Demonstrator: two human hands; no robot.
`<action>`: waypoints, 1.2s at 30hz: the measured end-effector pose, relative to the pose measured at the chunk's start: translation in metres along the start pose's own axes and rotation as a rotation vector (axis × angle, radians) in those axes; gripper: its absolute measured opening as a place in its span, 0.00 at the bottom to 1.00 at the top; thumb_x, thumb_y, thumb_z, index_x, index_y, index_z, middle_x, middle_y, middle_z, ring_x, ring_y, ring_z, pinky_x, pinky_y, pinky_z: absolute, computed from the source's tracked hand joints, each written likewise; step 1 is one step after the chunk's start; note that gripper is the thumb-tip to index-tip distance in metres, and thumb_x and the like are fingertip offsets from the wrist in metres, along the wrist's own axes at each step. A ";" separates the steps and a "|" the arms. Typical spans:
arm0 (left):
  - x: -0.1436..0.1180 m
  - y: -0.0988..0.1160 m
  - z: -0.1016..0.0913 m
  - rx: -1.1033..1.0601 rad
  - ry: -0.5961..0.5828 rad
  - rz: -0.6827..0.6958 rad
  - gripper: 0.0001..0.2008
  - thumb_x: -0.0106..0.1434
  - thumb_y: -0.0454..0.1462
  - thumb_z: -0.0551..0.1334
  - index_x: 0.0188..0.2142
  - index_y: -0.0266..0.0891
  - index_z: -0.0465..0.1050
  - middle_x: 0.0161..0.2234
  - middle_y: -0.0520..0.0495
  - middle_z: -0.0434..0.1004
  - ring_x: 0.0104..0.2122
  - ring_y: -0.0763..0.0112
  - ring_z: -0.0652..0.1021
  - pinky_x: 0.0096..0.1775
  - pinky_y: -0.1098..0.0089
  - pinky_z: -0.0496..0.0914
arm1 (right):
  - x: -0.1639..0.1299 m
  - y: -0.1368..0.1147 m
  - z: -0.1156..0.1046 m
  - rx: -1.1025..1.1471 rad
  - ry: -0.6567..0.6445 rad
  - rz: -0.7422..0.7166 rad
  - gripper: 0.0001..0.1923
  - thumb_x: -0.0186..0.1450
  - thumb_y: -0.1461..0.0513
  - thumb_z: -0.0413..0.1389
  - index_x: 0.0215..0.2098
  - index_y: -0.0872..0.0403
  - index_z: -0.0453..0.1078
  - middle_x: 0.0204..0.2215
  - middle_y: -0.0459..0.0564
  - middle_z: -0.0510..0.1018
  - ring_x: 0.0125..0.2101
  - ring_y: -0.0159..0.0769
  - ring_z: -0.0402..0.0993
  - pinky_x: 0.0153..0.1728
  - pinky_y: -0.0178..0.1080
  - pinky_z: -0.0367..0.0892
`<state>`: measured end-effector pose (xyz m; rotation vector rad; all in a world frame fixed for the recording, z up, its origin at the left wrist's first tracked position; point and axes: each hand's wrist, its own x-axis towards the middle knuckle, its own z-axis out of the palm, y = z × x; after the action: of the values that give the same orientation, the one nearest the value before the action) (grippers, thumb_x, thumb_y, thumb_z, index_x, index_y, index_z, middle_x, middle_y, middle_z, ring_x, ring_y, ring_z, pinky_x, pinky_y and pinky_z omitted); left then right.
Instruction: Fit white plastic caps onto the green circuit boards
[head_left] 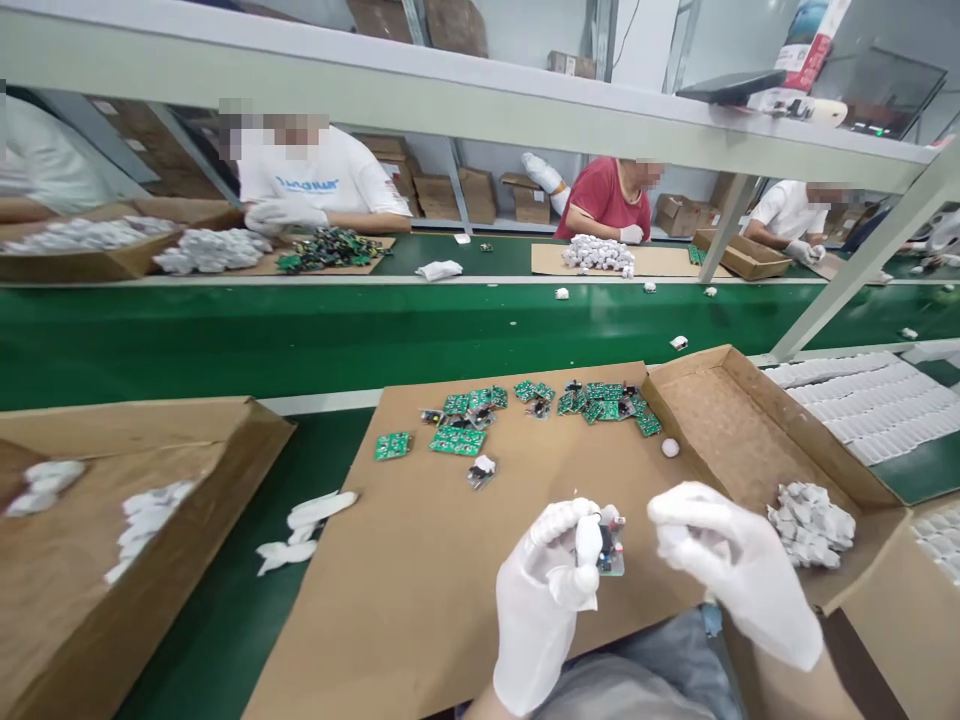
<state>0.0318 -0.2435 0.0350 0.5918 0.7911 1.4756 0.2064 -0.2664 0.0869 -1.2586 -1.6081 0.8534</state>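
My left hand (536, 600), in a white glove, pinches a small circuit board (613, 548) between thumb and fingers. Black and other parts stand on the board, and a white piece lies against it beside the thumb. To the right, apart from the board, is my right hand (731, 560), also gloved. Its fingers are curled in against the thumb, and whatever they may hold is hidden. Several green circuit boards (457, 438) lie on the cardboard sheet (420, 560) beyond my hands. Closer in lies one board with a white piece on it (481, 470).
At right, a cardboard box (697, 420) holds crumpled white pieces (811, 525); a white ball (670, 448) lies beside it. Another box (225, 480) stands left, near loose white gloves (315, 525). A green conveyor belt (225, 335) runs across, with co-workers beyond and a shelf beam (450, 100) overhead.
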 end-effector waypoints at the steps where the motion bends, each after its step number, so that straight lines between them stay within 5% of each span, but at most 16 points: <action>1: -0.002 0.001 -0.002 0.046 0.017 0.007 0.21 0.36 0.47 0.81 0.32 0.45 0.85 0.32 0.46 0.85 0.34 0.53 0.85 0.35 0.61 0.82 | -0.002 -0.002 0.014 0.050 0.040 -0.053 0.11 0.67 0.59 0.61 0.48 0.44 0.78 0.37 0.46 0.82 0.34 0.33 0.81 0.33 0.31 0.77; 4: -0.008 0.002 -0.011 0.182 0.084 0.026 0.25 0.32 0.49 0.81 0.31 0.44 0.85 0.36 0.41 0.87 0.37 0.47 0.85 0.41 0.53 0.82 | -0.005 -0.004 0.041 0.027 0.161 -0.196 0.17 0.66 0.63 0.61 0.52 0.42 0.74 0.34 0.43 0.83 0.30 0.31 0.80 0.34 0.31 0.77; 8: -0.012 0.002 -0.016 0.215 0.109 0.074 0.23 0.31 0.47 0.82 0.30 0.45 0.86 0.35 0.41 0.87 0.37 0.45 0.85 0.41 0.52 0.82 | -0.006 -0.006 0.047 -0.160 0.233 -0.403 0.12 0.68 0.63 0.60 0.48 0.41 0.73 0.31 0.43 0.82 0.28 0.33 0.78 0.30 0.33 0.76; 13: -0.016 0.003 -0.004 0.068 0.142 0.202 0.20 0.35 0.45 0.81 0.30 0.49 0.86 0.33 0.45 0.87 0.32 0.53 0.85 0.35 0.59 0.83 | -0.009 -0.005 0.043 -0.380 0.163 -0.604 0.24 0.74 0.55 0.49 0.67 0.43 0.59 0.38 0.52 0.85 0.32 0.40 0.81 0.31 0.38 0.78; 21: -0.026 0.008 0.007 0.052 0.242 0.195 0.20 0.34 0.48 0.81 0.29 0.48 0.85 0.33 0.46 0.86 0.35 0.53 0.84 0.37 0.59 0.82 | -0.016 0.008 0.056 -0.460 0.131 -0.653 0.34 0.74 0.54 0.47 0.73 0.50 0.43 0.43 0.59 0.84 0.35 0.47 0.83 0.32 0.43 0.79; 25: -0.017 0.002 -0.005 0.038 0.172 0.190 0.19 0.35 0.46 0.81 0.28 0.47 0.85 0.33 0.45 0.86 0.35 0.55 0.85 0.37 0.61 0.82 | -0.015 0.009 0.063 -0.274 0.205 -0.607 0.26 0.74 0.53 0.48 0.69 0.46 0.57 0.41 0.55 0.84 0.35 0.42 0.82 0.33 0.41 0.79; 30: -0.011 0.005 -0.007 -0.023 0.017 0.196 0.18 0.41 0.45 0.79 0.32 0.45 0.85 0.33 0.42 0.87 0.29 0.57 0.85 0.29 0.66 0.82 | -0.014 0.008 0.063 -0.217 0.503 -0.528 0.23 0.72 0.61 0.54 0.65 0.45 0.65 0.49 0.55 0.81 0.42 0.40 0.80 0.36 0.39 0.79; 36: -0.013 0.004 -0.004 -0.023 0.016 0.275 0.18 0.41 0.45 0.80 0.32 0.46 0.85 0.32 0.47 0.87 0.33 0.65 0.85 0.36 0.74 0.80 | -0.004 -0.011 0.068 -0.312 0.400 -0.472 0.10 0.71 0.59 0.57 0.46 0.46 0.80 0.47 0.54 0.82 0.38 0.36 0.80 0.35 0.35 0.80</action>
<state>0.0271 -0.2565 0.0368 0.6929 0.7244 1.7398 0.1393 -0.2728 0.0706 -1.0976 -1.6414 0.0513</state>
